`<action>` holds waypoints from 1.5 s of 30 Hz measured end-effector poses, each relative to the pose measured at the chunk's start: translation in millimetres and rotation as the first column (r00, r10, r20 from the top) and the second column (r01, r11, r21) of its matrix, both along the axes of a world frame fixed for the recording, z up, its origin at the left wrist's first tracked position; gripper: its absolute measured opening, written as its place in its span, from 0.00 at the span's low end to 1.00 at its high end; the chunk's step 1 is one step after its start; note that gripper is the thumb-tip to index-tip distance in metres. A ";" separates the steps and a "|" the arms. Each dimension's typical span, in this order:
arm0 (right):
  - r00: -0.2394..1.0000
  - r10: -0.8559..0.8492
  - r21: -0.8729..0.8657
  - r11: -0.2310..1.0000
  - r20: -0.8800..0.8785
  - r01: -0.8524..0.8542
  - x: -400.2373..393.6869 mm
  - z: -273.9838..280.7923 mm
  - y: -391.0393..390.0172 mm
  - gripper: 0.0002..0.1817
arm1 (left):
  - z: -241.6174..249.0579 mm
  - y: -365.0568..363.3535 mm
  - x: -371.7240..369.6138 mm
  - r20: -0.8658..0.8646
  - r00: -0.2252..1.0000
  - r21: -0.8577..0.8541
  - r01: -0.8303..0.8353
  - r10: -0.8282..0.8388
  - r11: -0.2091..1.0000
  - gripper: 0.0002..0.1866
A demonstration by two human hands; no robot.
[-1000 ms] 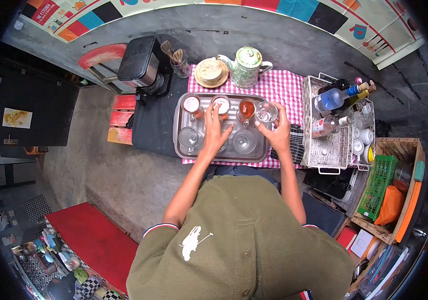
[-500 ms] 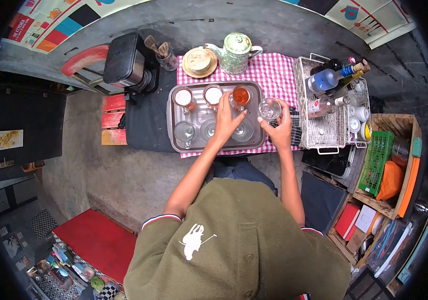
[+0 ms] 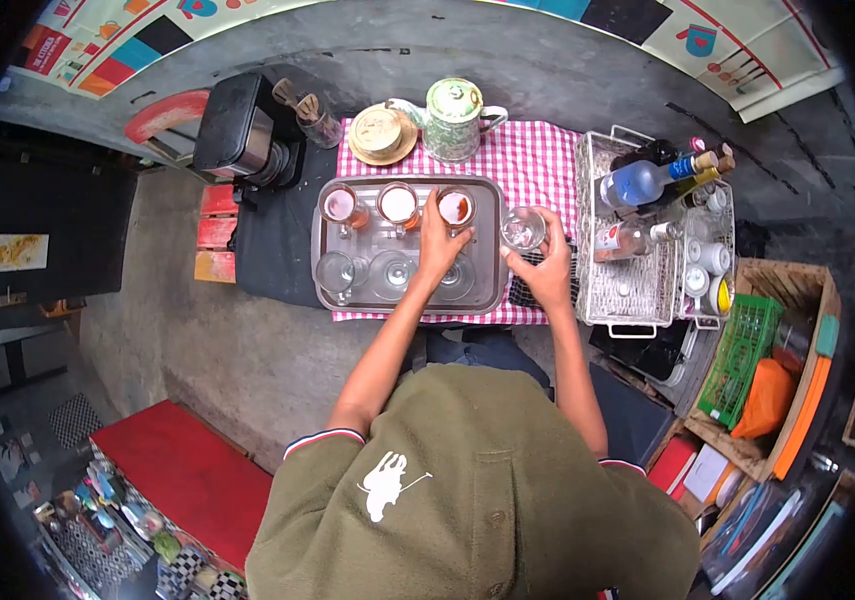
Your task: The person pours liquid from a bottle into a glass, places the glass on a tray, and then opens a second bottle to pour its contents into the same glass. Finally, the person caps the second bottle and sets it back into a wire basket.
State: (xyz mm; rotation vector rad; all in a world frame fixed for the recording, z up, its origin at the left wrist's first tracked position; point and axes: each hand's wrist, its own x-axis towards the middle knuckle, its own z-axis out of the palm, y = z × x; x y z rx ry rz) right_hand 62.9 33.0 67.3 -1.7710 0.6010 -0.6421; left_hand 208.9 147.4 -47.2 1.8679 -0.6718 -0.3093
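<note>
Glass, clear, round-rimmed, in curled fingers

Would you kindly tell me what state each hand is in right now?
Left hand: partly curled at the filled glass; whether it grips cannot be told.
Right hand: closed around the clear glass.

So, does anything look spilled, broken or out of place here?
Nothing clearly stands out. I see no spill or breakage around the tray or its three amber drinks. The bottles in the white basket seem to lean, but the curved wide view may cause that.
</note>
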 end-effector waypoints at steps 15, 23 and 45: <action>0.984 0.179 0.014 0.984 -0.020 -0.178 -4.8 -9.0 -61.5 0.37 | -4.2 -21.2 -14.6 -0.002 0.977 -0.081 -0.214 0.214 0.974 0.43; 0.967 0.252 -0.010 0.968 0.018 -0.252 -8.0 -4.6 -78.2 0.37 | 0.7 -25.3 -23.1 0.016 0.973 -0.143 -0.227 0.232 0.963 0.42; 0.917 0.369 -0.012 0.928 0.153 -0.372 -9.2 65.1 -78.5 0.35 | 112.3 -47.6 -86.1 -0.159 0.975 -0.418 -0.212 0.158 0.884 0.45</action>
